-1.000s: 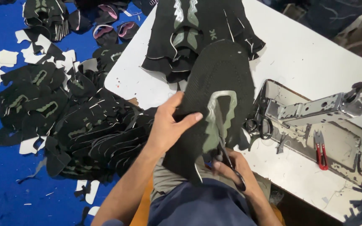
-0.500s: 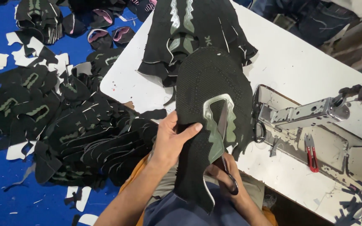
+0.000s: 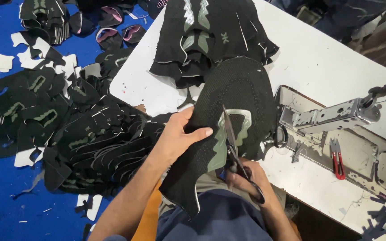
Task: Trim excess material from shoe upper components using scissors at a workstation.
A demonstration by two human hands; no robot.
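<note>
My left hand [image 3: 177,138] grips the left edge of a black knitted shoe upper [image 3: 237,96] with a pale green tongue-shaped patch, holding it over my lap and the table's near edge. My right hand [image 3: 246,178] holds a pair of scissors [image 3: 231,136] by the handles. The blades point up into the cut-out opening of the green patch. The lower end of the shoe upper hangs down over my lap.
A stack of similar black uppers [image 3: 211,35] lies further back on the white table [image 3: 331,62]. A metal sewing-machine bed [image 3: 331,118] and small red thread snips [image 3: 337,158] are at the right. Many cut uppers [image 3: 94,143] and white scraps cover the blue floor [image 3: 1,201] at the left.
The shoe upper has been drawn closer and turned slightly. The scissor blades have pushed further up into the green patch's opening. My left hand has shifted its hold along the left edge.
</note>
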